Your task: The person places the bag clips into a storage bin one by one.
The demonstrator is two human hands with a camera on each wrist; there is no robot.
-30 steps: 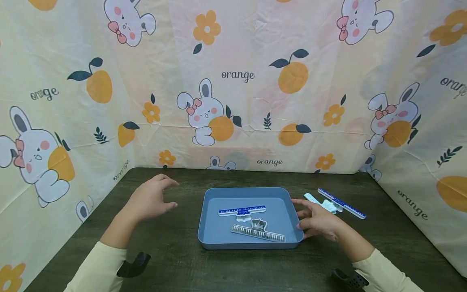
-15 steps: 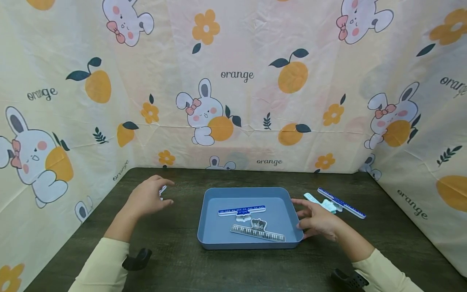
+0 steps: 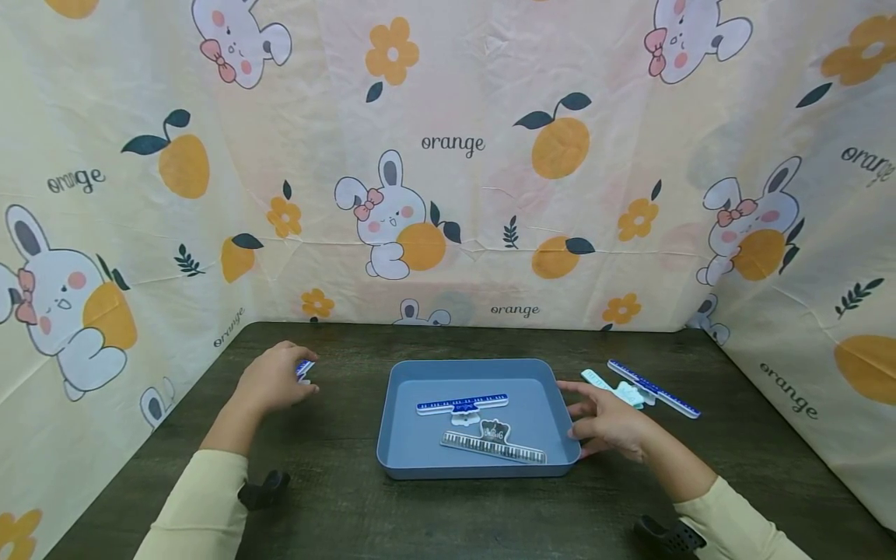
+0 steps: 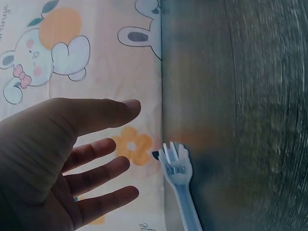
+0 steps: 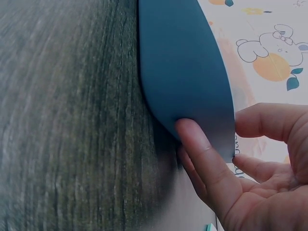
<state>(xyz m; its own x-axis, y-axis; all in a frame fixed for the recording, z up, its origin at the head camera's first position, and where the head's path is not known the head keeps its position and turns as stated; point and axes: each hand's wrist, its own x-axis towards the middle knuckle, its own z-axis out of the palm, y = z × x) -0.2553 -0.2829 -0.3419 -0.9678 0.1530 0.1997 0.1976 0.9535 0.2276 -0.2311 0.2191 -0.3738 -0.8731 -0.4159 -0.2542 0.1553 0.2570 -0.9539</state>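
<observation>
A blue tray (image 3: 409, 460) stands mid-table, holding a blue-and-white ruler-style clip (image 3: 462, 405) and a clear clip with a dark printed handle (image 3: 493, 443). At its right wall, my right hand (image 3: 609, 424) grips the rim; in the right wrist view, fingers lie on both sides of the tray wall (image 5: 187, 57). My left hand (image 3: 273, 379) hovers far left of the tray, beside another blue-and-white clip (image 3: 303, 369) that it partly hides. The left wrist view has that clip (image 4: 180, 180) end-on, apart from the spread fingers.
Right of the tray, a turquoise clip (image 3: 626, 393) and a blue clip (image 3: 654, 389) lie against each other. A patterned cloth (image 3: 490, 194) rises behind the dark table (image 3: 434, 521) and along both sides.
My left hand has drawn slightly left and down, with the fingers coming closer to the clip, more of which now shows. The right hand and tray have stayed put.
</observation>
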